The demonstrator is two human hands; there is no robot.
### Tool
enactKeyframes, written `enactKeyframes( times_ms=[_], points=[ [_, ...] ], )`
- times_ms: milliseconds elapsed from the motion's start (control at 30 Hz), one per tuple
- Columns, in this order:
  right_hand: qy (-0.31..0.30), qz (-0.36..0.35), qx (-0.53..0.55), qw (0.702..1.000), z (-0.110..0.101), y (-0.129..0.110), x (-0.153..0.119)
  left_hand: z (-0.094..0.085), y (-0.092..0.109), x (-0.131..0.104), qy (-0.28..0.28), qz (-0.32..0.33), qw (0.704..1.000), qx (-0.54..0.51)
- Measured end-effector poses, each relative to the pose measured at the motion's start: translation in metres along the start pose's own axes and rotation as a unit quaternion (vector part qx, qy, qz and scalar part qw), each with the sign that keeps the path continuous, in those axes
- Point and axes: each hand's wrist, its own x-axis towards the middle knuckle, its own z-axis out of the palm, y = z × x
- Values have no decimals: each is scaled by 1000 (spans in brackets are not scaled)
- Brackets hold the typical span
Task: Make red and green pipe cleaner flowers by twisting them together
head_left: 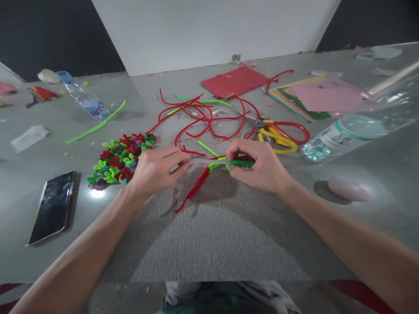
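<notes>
Between my two hands runs a thin whitish strip, drawn out nearly straight above the table. My left hand is closed in a pinch on its left end. Closed around a dark green coil of pipe cleaner, my right hand also meets the strip's other end. From there a tightly wound pipe cleaner coil, light green then red, slants down to the left and ends in a bare red tip. Just left of my left hand lies a pile of small red and green pipe cleaner pieces.
Loose red pipe cleaners tangle beyond my hands, beside scissors with red and yellow handles. Bottles stand left and right. A phone lies left, a pinkish oval object right. Coloured sheets lie farther back.
</notes>
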Motion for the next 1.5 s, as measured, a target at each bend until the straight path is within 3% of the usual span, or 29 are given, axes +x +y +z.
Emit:
enactKeyframes(
  times_ms=[167, 267, 433, 533, 667, 833, 1000, 1167, 1333, 1433, 1500],
  points=[
    [64, 52, 17, 996, -9, 16, 8, 4, -7, -1, 23, -158, 986, 51],
    [110, 97, 16, 989, -11, 26, 12, 10, -9, 0, 8, -208, 976, 66],
    [143, 144, 63, 977, -15, 33, 13, 22, -16, -1, -53, -195, 977, 66],
    [151, 134, 49, 978, -20, 32, 13, 26, -19, -4, -89, -192, 974, 86],
    [184, 113, 34, 976, -24, 34, 14, 25, -13, 2, -79, -194, 972, 103],
    [208, 89, 40, 973, -27, 42, 14, 25, 14, 37, -96, -130, 987, 16],
    [205, 82, 70, 973, -28, 43, 15, 45, 45, 83, -234, -35, 972, -7],
    [208, 80, 82, 971, -28, 37, 16, 66, 49, 102, -251, -42, 967, -13],
    [201, 93, 107, 969, -30, 32, 16, 46, 34, 100, -218, -91, 970, -61],
    [195, 89, 138, 967, -30, 28, 16, 28, 21, 86, -188, -128, 970, -91],
    [180, 84, 154, 968, -29, 25, 16, 22, 12, 72, -141, -188, 956, -178]
  ],
)
